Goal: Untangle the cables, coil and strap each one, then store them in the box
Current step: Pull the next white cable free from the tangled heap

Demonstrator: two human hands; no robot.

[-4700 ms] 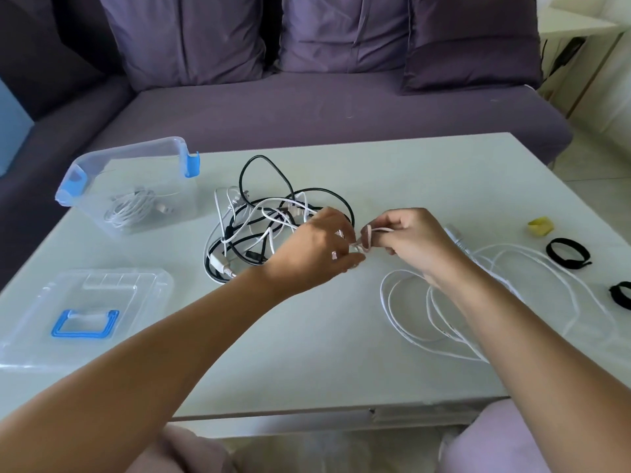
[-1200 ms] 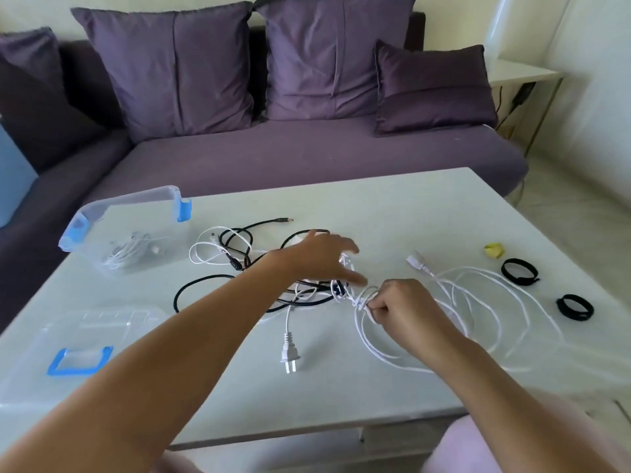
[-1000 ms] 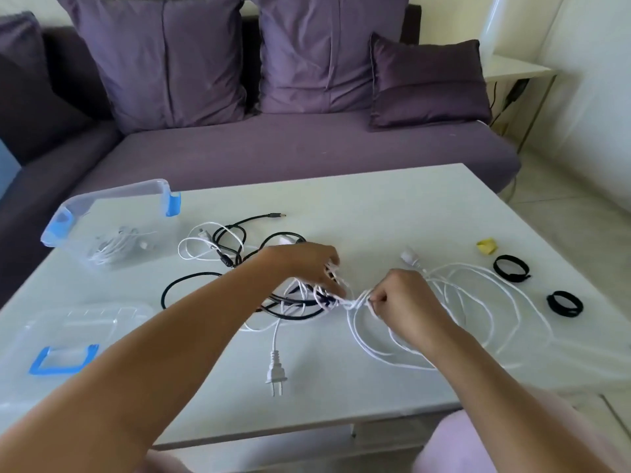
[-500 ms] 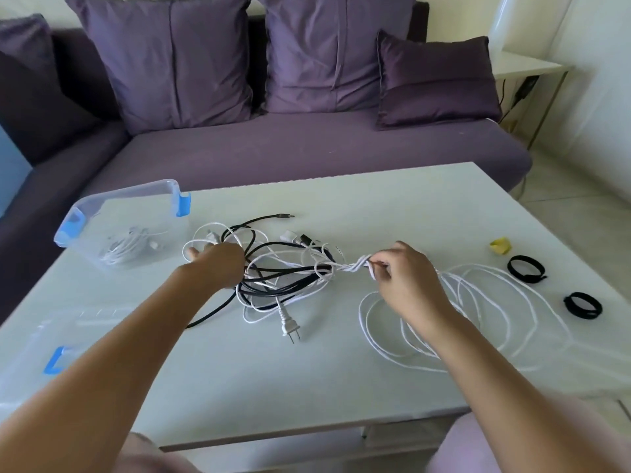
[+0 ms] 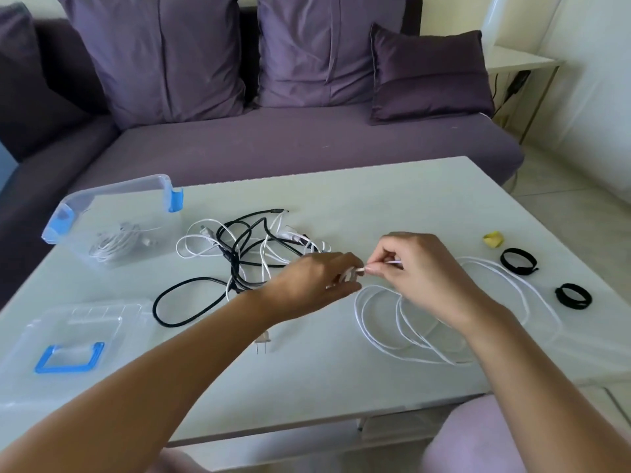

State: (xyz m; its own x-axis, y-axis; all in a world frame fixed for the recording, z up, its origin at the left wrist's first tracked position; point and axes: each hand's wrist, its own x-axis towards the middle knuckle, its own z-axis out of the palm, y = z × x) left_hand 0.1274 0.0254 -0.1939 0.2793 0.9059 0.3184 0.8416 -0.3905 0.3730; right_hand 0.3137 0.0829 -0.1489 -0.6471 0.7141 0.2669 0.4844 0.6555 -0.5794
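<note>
Currently both hands, left hand [image 5: 319, 281] and right hand [image 5: 415, 271], pinch the white cable [image 5: 382, 339] mid-table, cable tangle [image 5: 246, 254] at 9 o'clock.

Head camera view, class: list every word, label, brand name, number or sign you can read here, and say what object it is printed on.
None can be read.
The clear box, its lid, the cables, the plug and the black straps show no legible print.
</note>
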